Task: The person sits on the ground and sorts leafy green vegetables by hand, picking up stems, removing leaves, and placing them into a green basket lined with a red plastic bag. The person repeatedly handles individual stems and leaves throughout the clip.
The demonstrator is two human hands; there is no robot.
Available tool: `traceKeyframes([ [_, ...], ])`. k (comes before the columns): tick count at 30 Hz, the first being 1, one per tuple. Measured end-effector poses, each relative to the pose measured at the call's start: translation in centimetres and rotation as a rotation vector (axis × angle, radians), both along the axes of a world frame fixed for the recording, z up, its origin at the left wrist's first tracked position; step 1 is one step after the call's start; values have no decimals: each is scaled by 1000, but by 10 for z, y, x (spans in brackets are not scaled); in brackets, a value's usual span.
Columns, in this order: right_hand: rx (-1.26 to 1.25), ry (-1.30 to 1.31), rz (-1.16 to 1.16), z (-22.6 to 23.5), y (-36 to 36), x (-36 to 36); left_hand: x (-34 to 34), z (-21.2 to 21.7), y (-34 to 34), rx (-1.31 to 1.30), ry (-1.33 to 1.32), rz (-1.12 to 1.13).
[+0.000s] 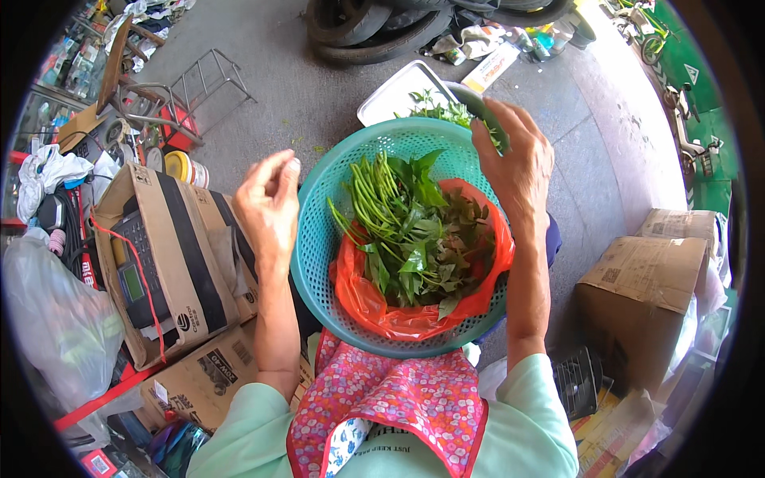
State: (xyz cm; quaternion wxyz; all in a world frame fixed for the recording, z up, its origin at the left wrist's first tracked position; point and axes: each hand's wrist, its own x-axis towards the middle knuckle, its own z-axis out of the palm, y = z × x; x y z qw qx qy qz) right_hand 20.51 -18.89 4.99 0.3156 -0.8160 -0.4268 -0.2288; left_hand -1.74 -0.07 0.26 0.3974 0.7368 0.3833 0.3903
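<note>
A teal plastic colander [317,239] sits in front of my body. Inside it, an open red plastic bag [374,315] holds leafy greens [414,231], their long green stems bunched toward the upper left. My left hand [269,187] is raised off the colander's left rim, fingers loosely bent and the thumb near the fingertips, with nothing visible in it. Over the right rim hangs my right hand [519,151], its thumb apart from the fingers and its grasp empty. Just beyond the colander, picked leaves [438,107] lie in a round container [482,103], partly hidden by my right hand.
A white tray [398,89] lies beyond the colander, with tyres [374,36] farther off. Left stand a carton [187,263] holding a keypad device, a paint tin [185,169] and a metal frame [209,80]. Cardboard boxes [637,295] stand right. A floral apron [390,398] covers my front.
</note>
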Motion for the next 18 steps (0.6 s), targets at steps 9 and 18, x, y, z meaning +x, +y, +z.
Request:
traceKeyframes([
  [9, -13, 772, 300, 4, -47, -80, -11, -9, -81, 280, 350, -756],
  [18, 150, 920, 200, 9, -64, -87, -20, 30, -69, -292, 135, -836],
])
